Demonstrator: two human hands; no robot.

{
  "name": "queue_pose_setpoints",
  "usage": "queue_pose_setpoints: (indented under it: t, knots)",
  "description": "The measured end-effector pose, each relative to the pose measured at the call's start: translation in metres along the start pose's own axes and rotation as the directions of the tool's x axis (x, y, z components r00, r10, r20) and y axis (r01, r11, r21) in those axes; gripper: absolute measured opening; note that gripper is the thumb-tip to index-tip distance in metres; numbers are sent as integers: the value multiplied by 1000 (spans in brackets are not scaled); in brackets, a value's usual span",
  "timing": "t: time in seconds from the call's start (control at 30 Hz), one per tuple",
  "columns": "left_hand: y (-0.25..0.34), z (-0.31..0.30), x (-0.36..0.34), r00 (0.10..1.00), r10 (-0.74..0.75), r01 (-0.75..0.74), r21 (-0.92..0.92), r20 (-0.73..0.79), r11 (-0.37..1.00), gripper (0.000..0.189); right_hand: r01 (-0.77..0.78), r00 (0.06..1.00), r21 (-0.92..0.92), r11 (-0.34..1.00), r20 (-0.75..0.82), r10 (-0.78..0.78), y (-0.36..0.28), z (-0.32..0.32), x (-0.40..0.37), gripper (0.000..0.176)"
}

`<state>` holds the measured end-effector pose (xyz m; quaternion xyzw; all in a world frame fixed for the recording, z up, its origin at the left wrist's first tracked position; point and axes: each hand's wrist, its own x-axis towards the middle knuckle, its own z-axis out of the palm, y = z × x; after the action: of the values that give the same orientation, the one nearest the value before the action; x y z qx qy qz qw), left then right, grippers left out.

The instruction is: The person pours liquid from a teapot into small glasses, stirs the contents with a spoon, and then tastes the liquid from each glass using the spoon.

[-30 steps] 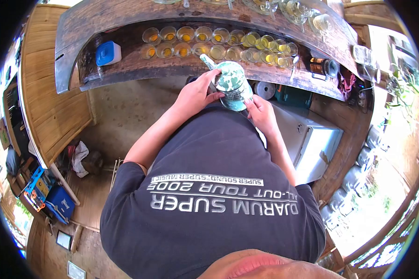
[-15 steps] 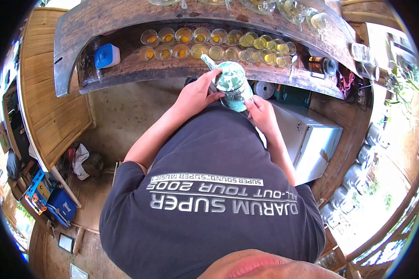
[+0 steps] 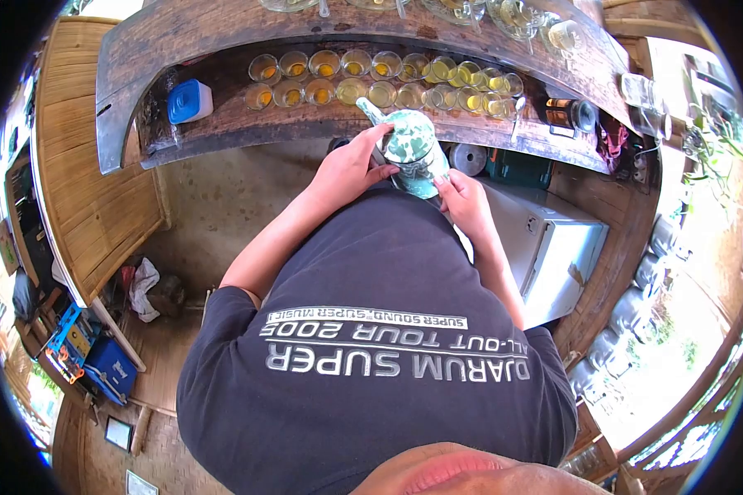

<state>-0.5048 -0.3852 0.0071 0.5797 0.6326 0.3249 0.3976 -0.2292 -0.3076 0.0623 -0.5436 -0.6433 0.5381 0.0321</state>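
At the near edge of the wooden counter, I hold a green-and-white mottled enamel teapot [image 3: 410, 139] in front of my chest. Its spout points up and left, toward the rows of glasses. My left hand [image 3: 353, 167] is closed on the pot's left side, thumb and fingers against it. On the lower right, my right hand [image 3: 464, 196] pinches its flared part near the edge. Part of the pot's underside is hidden. Behind it stand two rows of glasses [image 3: 324, 63]; those on the left have orange-yellow contents at the bottom, while several on the right hold pale yellow liquid.
A blue-lidded container [image 3: 190, 101] stands at the left of the recessed shelf, and a dark jar [image 3: 573, 115] at the right. More glassware [image 3: 516, 16] lines the raised counter [image 3: 223, 25]. A white cabinet [image 3: 545, 247] is below right; a bamboo panel [image 3: 91, 148] rises at left.
Both hands keep the same hold on the teapot. Only a very slight shift of the camera view shows.
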Motion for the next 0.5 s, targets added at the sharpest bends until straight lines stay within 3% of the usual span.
queue_pose_setpoints:
  t: [0.4,0.5]
  knots:
    - [4,1,-1,994,93,-90,43,-64,995,88,14,1000,90,996,-16,-13,4,-3,-3,45]
    - [19,-12,-1,971,201,-184,134,-128,974,85,50,999,166,985,-22,-47,-1,-11,-11,45]
